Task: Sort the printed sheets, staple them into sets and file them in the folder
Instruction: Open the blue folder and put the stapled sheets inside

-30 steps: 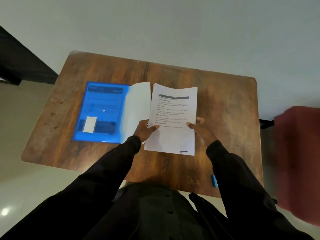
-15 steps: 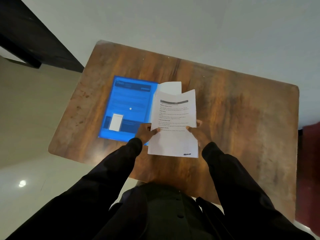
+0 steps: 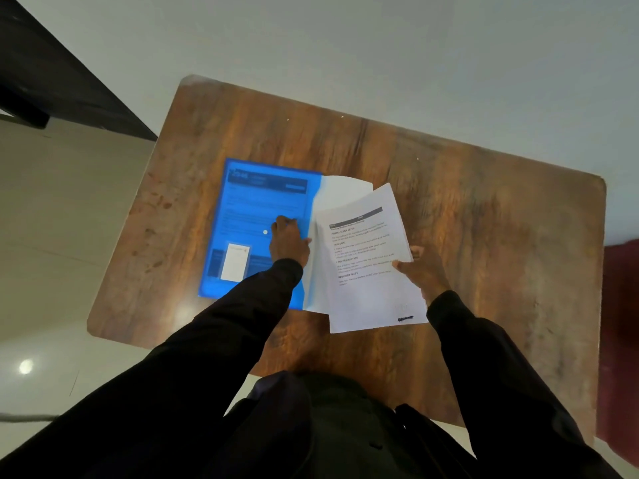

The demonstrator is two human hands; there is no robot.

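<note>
Pinched at the right edge of the printed sheets (image 3: 366,264) with the right hand (image 3: 420,271), thumb on top and fingers beneath, just right of centre frame. Held a little above the wooden table (image 3: 484,229), long axis running top to bottom of the picture, head leaning slightly left. Directly left of that grip, touching and partly overlapped: the blue folder (image 3: 256,209), flat on the table at centre-left, long axis near parallel but leaning the other way. At its right side, a white leaf (image 3: 342,195) showing from under the sheets. Laid on the blue cover close to that right edge with the left hand (image 3: 288,242), fingers fairly straight, no clear pinch on anything. Probably a short sideways carry leftward, then, with a small twist to square the two long axes. Nearer to the cover and better placed to steady or lift it: the left hand. Some risk of catching the sheets' left edge on the white leaf.
</note>
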